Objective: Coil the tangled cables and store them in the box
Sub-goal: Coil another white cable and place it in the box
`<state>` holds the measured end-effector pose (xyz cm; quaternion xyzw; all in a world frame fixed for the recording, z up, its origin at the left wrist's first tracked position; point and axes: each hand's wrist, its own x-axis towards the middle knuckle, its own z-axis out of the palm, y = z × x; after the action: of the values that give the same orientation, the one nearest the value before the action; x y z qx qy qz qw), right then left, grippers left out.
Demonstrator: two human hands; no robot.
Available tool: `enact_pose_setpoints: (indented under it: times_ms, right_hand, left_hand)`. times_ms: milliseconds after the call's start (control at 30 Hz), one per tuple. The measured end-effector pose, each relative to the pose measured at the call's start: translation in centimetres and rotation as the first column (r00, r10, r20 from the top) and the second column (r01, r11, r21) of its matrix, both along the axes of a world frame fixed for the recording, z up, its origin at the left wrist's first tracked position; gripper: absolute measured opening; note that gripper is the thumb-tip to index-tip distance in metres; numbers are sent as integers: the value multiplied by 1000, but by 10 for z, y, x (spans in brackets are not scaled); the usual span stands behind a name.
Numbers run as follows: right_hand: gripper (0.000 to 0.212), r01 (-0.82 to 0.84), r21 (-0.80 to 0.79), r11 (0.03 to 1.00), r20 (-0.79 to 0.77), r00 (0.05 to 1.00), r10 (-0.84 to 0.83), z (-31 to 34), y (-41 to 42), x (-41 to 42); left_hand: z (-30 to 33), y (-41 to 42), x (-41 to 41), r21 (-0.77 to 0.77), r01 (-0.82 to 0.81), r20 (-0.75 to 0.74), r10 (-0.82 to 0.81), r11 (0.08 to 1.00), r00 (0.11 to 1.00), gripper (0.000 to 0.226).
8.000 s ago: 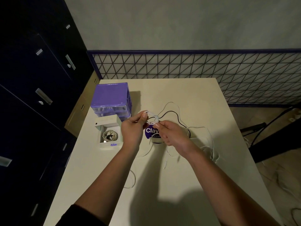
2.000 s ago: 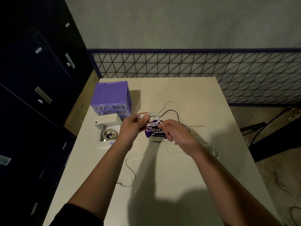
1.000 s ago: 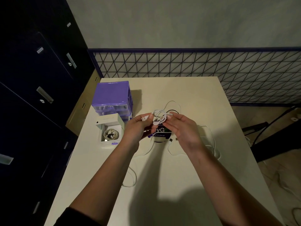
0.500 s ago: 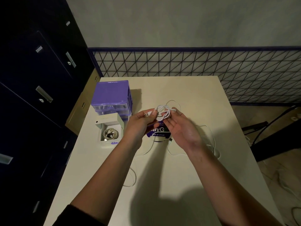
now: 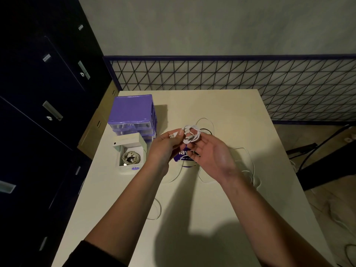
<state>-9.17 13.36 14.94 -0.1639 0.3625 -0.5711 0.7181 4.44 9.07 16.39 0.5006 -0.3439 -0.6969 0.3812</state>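
Note:
A small coil of white cable [image 5: 190, 134] is held above the table's middle. My left hand [image 5: 165, 145] pinches its USB plug end between thumb and fingers. My right hand [image 5: 212, 157] lies palm up beside the coil, its fingertips touching the loops. The open white box [image 5: 143, 144] stands at the left with a coiled cable [image 5: 131, 158] inside. More thin white cables [image 5: 248, 166] and a black cable [image 5: 207, 130] lie tangled on the table to the right of my hands.
A purple drawer unit [image 5: 133, 114] stands behind the box. A purple printed card [image 5: 183, 157] lies under my hands. A wire mesh fence [image 5: 250, 81] runs behind the beige table [image 5: 212, 209]. Dark cabinets [image 5: 38, 93] are on the left. A cable loop [image 5: 156, 211] lies near my left forearm.
The white cable went from loose loops to a tight small coil, raised slightly. My right hand turned palm up and its fingers loosened from the coil.

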Motion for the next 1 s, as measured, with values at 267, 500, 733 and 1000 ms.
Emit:
enact_pose_setpoints:
  times_ms: [267, 500, 733, 1000]
  right_hand:
    - [16, 73, -79, 994, -110, 991, -82, 0, 2, 11]
    - [21, 101, -7, 995, -412, 906, -95, 2, 5, 25]
    - [18, 77, 40, 996, -643, 765, -33, -3, -2, 12]
    - [21, 95, -4, 995, -750, 658, -66, 4, -4, 1]
  left_hand:
    - [-3, 5, -2, -23, 10, -53, -11, 1000, 999, 27]
    - [-4, 10, -8, -13, 46, -35, -47, 999, 998, 28]
    - [-12, 18, -6, -58, 71, 40, -69, 996, 997, 18]
    - [-11, 16, -4, -95, 237, 228, -211, 967, 951, 20]
